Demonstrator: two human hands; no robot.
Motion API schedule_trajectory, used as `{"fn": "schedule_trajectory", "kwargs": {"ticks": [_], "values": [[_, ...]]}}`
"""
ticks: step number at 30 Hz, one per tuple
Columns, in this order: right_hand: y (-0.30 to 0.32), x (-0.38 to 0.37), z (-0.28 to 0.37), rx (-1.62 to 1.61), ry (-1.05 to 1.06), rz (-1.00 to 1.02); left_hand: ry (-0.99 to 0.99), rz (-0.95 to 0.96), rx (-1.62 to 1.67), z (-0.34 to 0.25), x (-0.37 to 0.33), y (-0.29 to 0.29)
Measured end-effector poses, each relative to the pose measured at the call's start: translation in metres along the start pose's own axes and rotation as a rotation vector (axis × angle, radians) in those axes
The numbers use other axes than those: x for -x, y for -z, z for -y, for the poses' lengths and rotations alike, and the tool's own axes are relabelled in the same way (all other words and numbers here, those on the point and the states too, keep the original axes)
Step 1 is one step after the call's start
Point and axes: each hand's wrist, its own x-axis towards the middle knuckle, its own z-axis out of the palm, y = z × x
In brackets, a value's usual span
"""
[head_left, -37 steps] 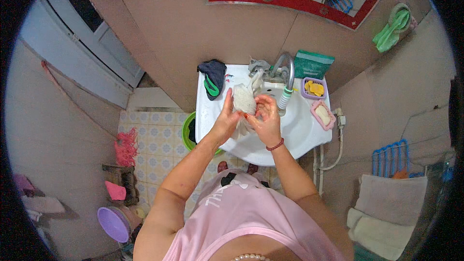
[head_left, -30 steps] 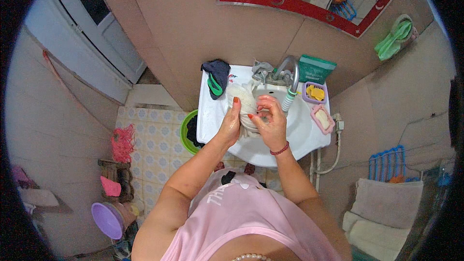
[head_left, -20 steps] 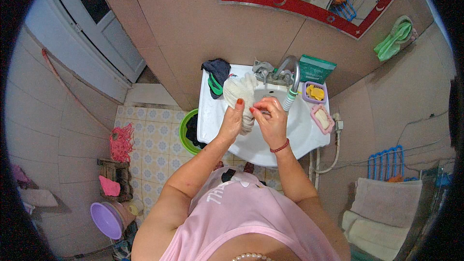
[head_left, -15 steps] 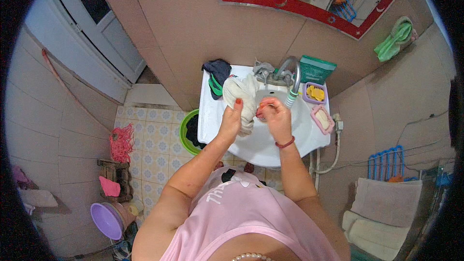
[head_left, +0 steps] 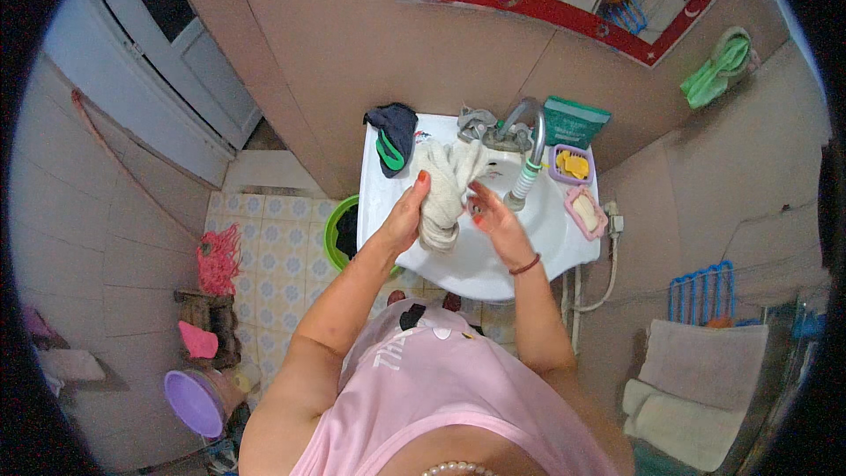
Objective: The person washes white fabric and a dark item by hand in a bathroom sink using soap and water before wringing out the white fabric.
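A cream-white cloth (head_left: 443, 198), bunched and twisted, hangs over the left part of the white sink (head_left: 520, 251). My left hand (head_left: 406, 214) is closed round its left side, thumb on top. My right hand (head_left: 500, 231) is just right of the cloth above the bowl, its fingers apart; whether the fingertips touch the cloth I cannot tell. A curved metal faucet (head_left: 539, 137) with a white and green nozzle stands behind and to the right of that hand. On the sink's back left corner lies a dark cloth (head_left: 398, 123) with a green edge.
Along the sink's right side are a purple dish (head_left: 571, 165) with yellow pieces, a pink soap dish (head_left: 586, 212) and a green pouch (head_left: 576, 122). On the floor at left stands a green basin (head_left: 333, 234) with dark cloth. A red-framed mirror (head_left: 538, 12) hangs above.
My right hand has moved slightly down, its fingers opening out from a pinch. My left hand and the cloth have shifted a little left, and the cloth's upper part now spreads further right.
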Motion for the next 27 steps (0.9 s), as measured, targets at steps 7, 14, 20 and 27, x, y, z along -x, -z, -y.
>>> {"fn": "schedule_trajectory", "kwargs": {"ticks": [7, 14, 20, 27], "values": [[-0.004, -0.014, 0.055, -0.345, 0.138, -0.306, -0.269, -0.301, -0.871, -0.065, 0.004, -0.008], [0.05, 0.012, 0.085, -0.599, 0.317, -0.307, -0.597, -0.456, 0.076, -0.169, 0.05, 0.036], [0.048, 0.004, 0.138, -0.253, 0.475, -0.562, -0.293, -0.22, -0.665, -0.197, 0.11, 0.078], [0.029, -0.014, 0.165, -0.452, 0.586, -0.135, -0.33, -0.225, -0.811, -0.198, 0.155, 0.098]]}}
